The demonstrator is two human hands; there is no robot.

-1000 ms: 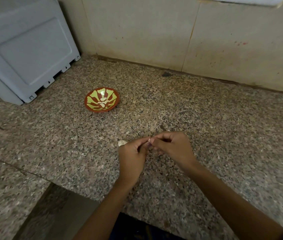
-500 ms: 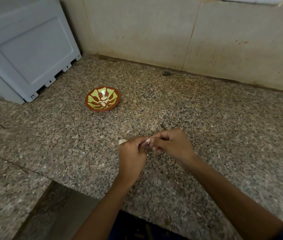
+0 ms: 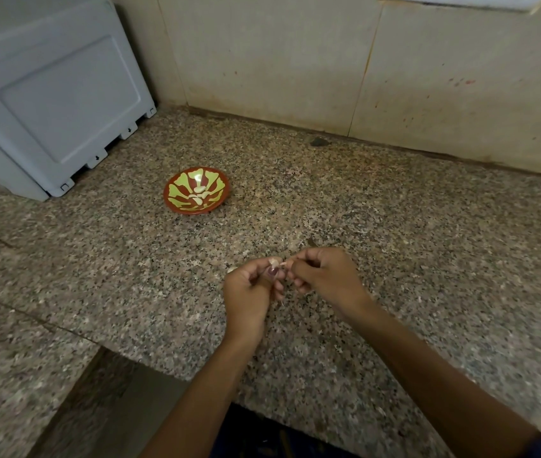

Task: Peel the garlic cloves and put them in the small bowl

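Both hands' curled fingers (image 3: 270, 272) apparently around one garlic clove (image 3: 275, 261).

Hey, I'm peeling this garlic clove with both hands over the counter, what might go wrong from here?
1. The garlic clove is pinched only at the fingertips of the left hand and right hand; it might slip onto the speckled counter, where it would be hard to spot.
2. The small bowl sits well away, so the clove may drop in transit.
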